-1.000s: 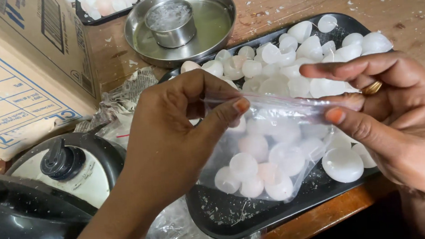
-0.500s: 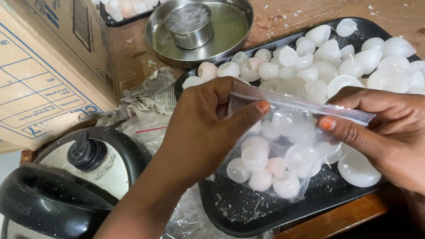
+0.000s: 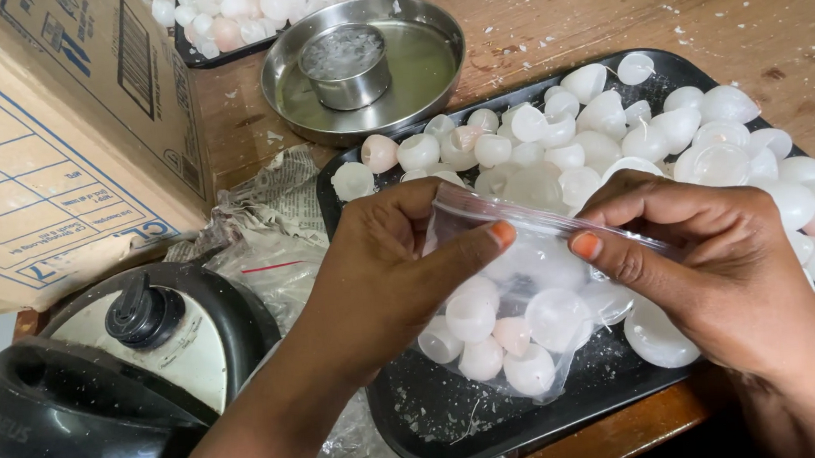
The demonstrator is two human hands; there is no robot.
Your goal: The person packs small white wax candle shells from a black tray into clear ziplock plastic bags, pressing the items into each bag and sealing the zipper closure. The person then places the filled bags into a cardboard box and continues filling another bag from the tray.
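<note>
Left hand (image 3: 382, 269) and right hand (image 3: 716, 265) grips pinching clear bag (image 3: 517, 298), fingertips hidden behind plastic

Clear see-through plastic bag (image 3: 517, 298) w/ white & pale pink round half-shells inside; fingernails on both hands painted orange. Black rectangular plastic tray (image 3: 440, 418), white crumbs on it, heaped w/ white glossy round shells (image 3: 631, 137), one pinkish at far left. Silver steel round dish (image 3: 416, 75) far. Tan cardboard box (image 3: 49, 158) left, blue line print. Brown wooden table (image 3: 746, 4), white flecks
</note>
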